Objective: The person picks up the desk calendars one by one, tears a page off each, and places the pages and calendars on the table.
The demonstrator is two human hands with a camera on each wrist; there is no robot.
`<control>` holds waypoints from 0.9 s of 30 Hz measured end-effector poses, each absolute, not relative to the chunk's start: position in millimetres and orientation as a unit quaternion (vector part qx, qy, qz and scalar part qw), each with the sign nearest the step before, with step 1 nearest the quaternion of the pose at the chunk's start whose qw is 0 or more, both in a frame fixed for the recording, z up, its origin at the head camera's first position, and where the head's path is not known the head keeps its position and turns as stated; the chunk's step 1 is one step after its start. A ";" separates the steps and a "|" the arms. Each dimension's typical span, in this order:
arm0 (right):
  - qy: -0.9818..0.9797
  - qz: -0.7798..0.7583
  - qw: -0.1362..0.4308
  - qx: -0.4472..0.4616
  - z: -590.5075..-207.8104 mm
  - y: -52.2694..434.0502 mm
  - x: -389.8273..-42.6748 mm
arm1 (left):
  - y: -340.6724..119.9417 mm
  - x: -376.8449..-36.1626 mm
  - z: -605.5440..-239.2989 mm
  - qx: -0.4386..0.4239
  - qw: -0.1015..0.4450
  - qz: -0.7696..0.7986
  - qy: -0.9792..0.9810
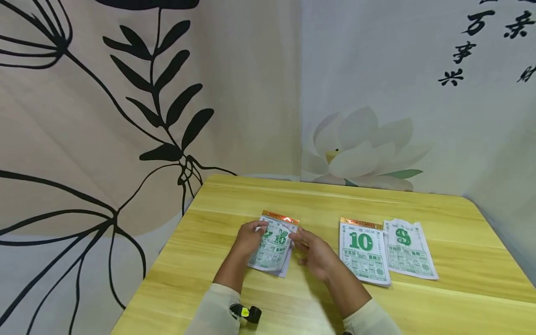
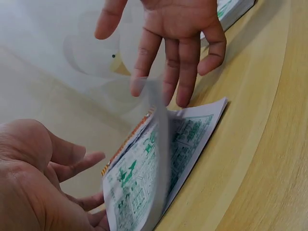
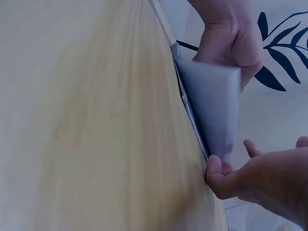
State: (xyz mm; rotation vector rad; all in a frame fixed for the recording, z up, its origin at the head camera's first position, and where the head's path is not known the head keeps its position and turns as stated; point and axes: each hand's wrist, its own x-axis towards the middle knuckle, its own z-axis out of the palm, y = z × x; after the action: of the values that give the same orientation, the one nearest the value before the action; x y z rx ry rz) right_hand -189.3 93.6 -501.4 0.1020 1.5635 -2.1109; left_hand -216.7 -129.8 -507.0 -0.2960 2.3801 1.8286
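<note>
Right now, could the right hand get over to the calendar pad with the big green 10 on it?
Probably yes. The right hand sits beside the calendar pad with the green 10, and only bare wooden table shows between them. It would have to leave the pad being leafed through.

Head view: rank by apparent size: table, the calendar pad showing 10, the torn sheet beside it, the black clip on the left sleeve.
1. table
2. pad and sheet: look alike, not ranked
3. clip, smallest, though nearest the camera
</note>
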 end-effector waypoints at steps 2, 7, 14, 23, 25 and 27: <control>0.552 -0.793 0.256 0.037 -502.1 96.2 -189.5 | -128.9 -215.5 -507.5 -0.093 0.062 0.609 0.785; 0.523 -0.811 0.257 0.043 -506.0 100.0 -190.4 | -128.9 -213.0 -509.7 -0.093 0.053 0.616 0.781; 0.528 -0.809 0.255 0.040 -505.8 97.7 -189.1 | -131.7 -214.1 -508.1 -0.095 0.049 0.622 0.775; 0.530 -0.811 0.241 0.058 -508.4 94.4 -190.8 | -133.3 -218.8 -511.1 -0.113 0.059 0.638 0.760; 0.531 -0.812 0.236 0.059 -508.5 94.2 -191.2 | -134.3 -218.9 -512.9 -0.113 0.058 0.646 0.753; 0.532 -0.812 0.233 0.056 -508.4 94.3 -191.3 | -135.2 -218.7 -514.6 -0.114 0.059 0.658 0.742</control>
State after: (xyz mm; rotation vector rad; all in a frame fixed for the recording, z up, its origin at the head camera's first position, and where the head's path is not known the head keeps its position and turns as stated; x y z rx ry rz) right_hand -191.3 94.3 -508.4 0.1526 1.4617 -2.2309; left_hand -218.7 -135.2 -514.6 -0.3453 2.2490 1.9919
